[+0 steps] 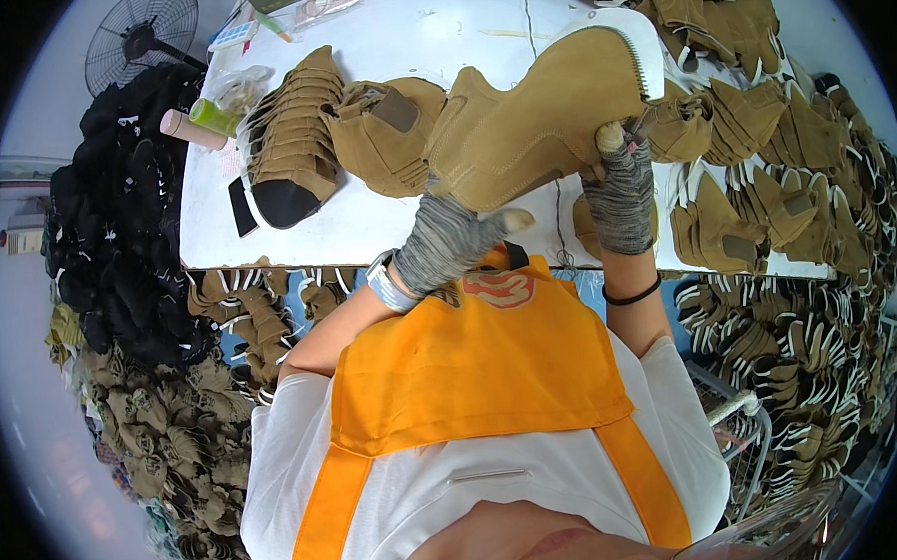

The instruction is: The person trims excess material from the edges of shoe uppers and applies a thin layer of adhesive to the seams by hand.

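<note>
A tan suede boot upper [541, 111] is held above the white table, with a white toothed edge at its upper right. My left hand [452, 235], in a grey knit glove with bare fingertips, grips its lower left end; the thumb shows and the other fingers are behind the material. My right hand [620, 192], gloved alike, pinches the lower right edge with the thumb on top. A small dark metallic piece sticks out beside that thumb; I cannot make out what it is. Left of the held upper lie a folded tan stack [392, 137] and a row of nested uppers [297, 126].
More tan uppers [726, 218] fill the right side of the white table [307, 241]. A dark phone [242, 207], a green roll [214, 118] and a pink cylinder [192, 129] lie at the left. Black pieces [116, 224] are heaped beside the table, near a fan [143, 41].
</note>
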A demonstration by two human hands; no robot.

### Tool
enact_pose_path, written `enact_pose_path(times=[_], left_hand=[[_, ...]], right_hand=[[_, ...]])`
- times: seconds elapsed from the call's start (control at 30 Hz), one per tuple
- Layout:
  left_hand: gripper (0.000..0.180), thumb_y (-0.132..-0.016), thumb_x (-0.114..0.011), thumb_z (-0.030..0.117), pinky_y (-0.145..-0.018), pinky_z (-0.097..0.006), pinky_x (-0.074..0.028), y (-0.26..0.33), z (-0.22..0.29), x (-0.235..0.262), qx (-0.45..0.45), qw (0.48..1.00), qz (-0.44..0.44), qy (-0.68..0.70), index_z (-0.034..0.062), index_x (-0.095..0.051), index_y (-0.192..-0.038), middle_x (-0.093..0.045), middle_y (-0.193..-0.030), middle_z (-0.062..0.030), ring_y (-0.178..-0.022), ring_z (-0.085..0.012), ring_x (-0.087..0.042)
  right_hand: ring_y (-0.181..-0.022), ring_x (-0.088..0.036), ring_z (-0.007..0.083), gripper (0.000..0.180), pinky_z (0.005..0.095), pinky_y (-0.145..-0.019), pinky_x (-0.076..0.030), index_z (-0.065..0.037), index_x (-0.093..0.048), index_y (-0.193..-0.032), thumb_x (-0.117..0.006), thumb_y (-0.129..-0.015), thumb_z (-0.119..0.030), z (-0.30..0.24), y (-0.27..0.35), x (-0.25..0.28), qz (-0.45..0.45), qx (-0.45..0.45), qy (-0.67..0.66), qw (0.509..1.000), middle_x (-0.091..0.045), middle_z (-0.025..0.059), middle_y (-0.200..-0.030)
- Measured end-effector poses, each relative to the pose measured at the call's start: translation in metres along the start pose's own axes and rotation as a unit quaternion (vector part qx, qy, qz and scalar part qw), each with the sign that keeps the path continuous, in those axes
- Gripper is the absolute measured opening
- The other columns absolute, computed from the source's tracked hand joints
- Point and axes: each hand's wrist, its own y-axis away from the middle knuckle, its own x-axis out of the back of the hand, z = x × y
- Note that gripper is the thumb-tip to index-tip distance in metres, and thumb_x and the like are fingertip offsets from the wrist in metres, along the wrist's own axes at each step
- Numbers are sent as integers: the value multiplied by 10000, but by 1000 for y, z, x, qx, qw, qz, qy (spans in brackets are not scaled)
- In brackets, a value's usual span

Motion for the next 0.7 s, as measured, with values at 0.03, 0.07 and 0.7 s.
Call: enact_pose_path(times=[0.03, 0.07, 0.7], left_hand=[[518, -810, -702, 295, -873, -382, -456, 3, -4, 2, 41, 998, -4, 43, 90, -530, -1253, -594, -1133, -141, -1016, -324, -573], [514, -807, -706, 259, -868, -377, -461, 9, -11, 5, 81, 993, -7, 86, 91, -527, -1259, -593, -1135, -146, -1001, -327, -582], [325, -890, -629, 136, -857, -315, -458, 3, -3, -6, 200, 966, 78, 143, 3, -557, -1178, -631, -1087, -104, -983, -191, -581]], right_hand=[[-793, -530, 82, 433, 214, -631, -464, -129, -528, -1172, -692, -827, -334, -12, 0, -5, -5, -60, -68, 996, -547, 1, -1006], [-812, -536, 87, 426, 212, -649, -473, -150, -521, -1183, -688, -830, -320, -22, 0, -10, -10, -119, -135, 984, -542, 2, -1025], [-683, -591, 222, 436, 329, -591, -498, -133, -663, -1048, -663, -621, -47, -64, -1, -19, -131, 288, 406, 857, -566, 42, -817]])
